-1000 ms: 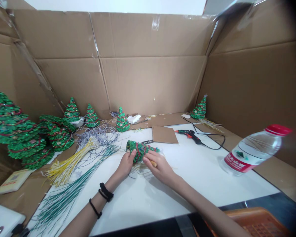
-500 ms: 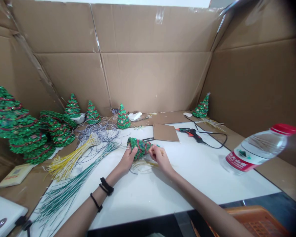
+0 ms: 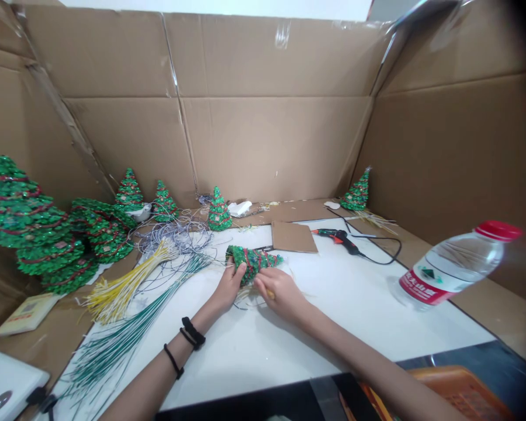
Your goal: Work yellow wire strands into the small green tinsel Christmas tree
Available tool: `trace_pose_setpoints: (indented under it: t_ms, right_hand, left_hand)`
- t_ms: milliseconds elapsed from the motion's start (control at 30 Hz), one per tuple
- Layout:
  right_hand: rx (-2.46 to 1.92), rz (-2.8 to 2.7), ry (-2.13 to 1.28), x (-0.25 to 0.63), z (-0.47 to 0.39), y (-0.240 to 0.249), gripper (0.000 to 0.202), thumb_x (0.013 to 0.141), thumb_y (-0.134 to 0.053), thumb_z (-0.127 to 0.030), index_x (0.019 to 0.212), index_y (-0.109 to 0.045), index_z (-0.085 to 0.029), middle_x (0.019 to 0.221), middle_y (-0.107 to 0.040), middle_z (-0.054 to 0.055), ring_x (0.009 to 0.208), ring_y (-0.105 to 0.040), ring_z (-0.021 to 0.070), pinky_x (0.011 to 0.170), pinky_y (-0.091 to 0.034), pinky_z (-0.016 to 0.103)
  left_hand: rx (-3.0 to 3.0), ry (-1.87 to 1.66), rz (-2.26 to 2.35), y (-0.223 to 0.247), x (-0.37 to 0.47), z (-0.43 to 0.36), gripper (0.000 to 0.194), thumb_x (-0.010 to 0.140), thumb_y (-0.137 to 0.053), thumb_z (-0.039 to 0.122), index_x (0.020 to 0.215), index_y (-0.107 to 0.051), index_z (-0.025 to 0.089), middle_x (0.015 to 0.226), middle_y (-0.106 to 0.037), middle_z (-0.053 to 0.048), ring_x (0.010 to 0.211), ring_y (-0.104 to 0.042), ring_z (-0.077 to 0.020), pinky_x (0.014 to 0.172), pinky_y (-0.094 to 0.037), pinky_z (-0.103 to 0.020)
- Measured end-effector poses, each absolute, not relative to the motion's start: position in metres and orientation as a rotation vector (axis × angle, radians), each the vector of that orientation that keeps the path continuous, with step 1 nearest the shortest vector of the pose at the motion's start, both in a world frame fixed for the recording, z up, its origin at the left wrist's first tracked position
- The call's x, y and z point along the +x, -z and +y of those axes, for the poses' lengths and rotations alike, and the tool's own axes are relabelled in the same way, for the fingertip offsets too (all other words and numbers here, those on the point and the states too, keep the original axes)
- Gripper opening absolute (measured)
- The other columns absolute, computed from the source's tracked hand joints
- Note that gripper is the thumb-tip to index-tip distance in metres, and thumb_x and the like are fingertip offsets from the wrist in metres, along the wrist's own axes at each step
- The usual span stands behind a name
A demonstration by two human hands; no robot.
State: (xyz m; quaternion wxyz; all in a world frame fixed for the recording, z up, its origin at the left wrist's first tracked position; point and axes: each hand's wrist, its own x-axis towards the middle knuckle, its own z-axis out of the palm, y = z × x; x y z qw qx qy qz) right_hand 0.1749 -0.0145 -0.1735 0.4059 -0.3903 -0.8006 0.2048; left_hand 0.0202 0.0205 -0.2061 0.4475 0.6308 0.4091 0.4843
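A small green Christmas tree (image 3: 253,259) with red garland lies on its side above the white board, its base to the left and its tip to the right. My left hand (image 3: 228,287) is closed around the base end. Against the near side of the tree, my right hand (image 3: 283,294) has its fingers curled in. A small yellowish bit shows at those fingers, too small to name. Pale strands (image 3: 245,301) lie under the hands. To the left are bundles of yellow-white wires (image 3: 129,285) and green wires (image 3: 135,324).
Behind the hands sit a cardboard square (image 3: 293,237) and a glue gun (image 3: 342,238) with its black cord. A water bottle (image 3: 453,269) stands at the right. More finished trees (image 3: 39,234) line the left and back. Cardboard walls (image 3: 276,146) enclose the table.
My right hand has moved from the tree's tip down and left to its near side, uncovering the tip. My left hand keeps its hold on the base.
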Motion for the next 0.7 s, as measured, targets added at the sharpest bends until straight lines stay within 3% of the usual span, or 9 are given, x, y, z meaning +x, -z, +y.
trace_pose_setpoints:
  t_ms: [133,333,533,600,700]
  right_hand:
    - [-1.084,-2.199,-0.329,0.175,-0.011,0.160,0.040,0.092,-0.029,-0.033,0.056,-0.040,-0.020,0.053,-0.042,0.000,0.049,-0.036,0.0123,0.054,-0.025,0.027]
    - [-1.133,-1.760,-0.734,0.174,-0.005,0.166,0.045,0.090,-0.029,-0.042,0.051,-0.037,-0.019,0.049,-0.037,-0.002,0.047,-0.034,0.0107,0.052,-0.027,0.025]
    - [-1.062,-1.243,-1.140,0.175,-0.010,0.189,0.042,0.087,-0.026,-0.052,0.058,-0.032,-0.022,0.047,-0.024,-0.007,0.042,-0.021,0.0100,0.042,-0.019,0.023]
    - [-1.059,-1.376,-1.075,0.176,-0.013,0.187,0.043,0.089,-0.023,-0.052,0.059,-0.032,-0.022,0.050,-0.028,-0.006,0.044,-0.025,0.0107,0.044,-0.023,0.023]
    - [-1.051,-1.884,-0.700,0.178,-0.019,0.172,0.044,0.090,-0.029,-0.051,0.059,-0.037,-0.021,0.056,-0.039,-0.001,0.053,-0.038,0.0130,0.054,-0.031,0.026]
  left_hand:
    - [1.571,-1.196,1.010,0.205,0.019,0.020,0.045,0.087,-0.042,0.046,0.118,-0.052,0.015,0.131,-0.046,-0.010,0.120,-0.044,-0.0205,0.106,-0.029,-0.031]
    - [1.547,-1.165,1.039,0.205,0.019,0.019,0.045,0.086,-0.043,0.048,0.113,-0.054,0.015,0.134,-0.041,-0.010,0.126,-0.036,-0.0225,0.109,-0.023,-0.032]
    - [1.538,-1.187,1.069,0.203,0.022,0.016,0.049,0.085,-0.045,0.049,0.118,-0.049,0.014,0.137,-0.036,-0.012,0.128,-0.034,-0.0222,0.110,-0.021,-0.030]
    - [1.559,-1.188,1.051,0.204,0.022,0.017,0.048,0.086,-0.042,0.049,0.118,-0.048,0.014,0.135,-0.037,-0.013,0.128,-0.033,-0.0220,0.111,-0.020,-0.033]
    - [1.537,-1.182,1.042,0.205,0.023,0.017,0.046,0.086,-0.042,0.049,0.116,-0.048,0.015,0.134,-0.039,-0.012,0.126,-0.035,-0.0217,0.109,-0.022,-0.034]
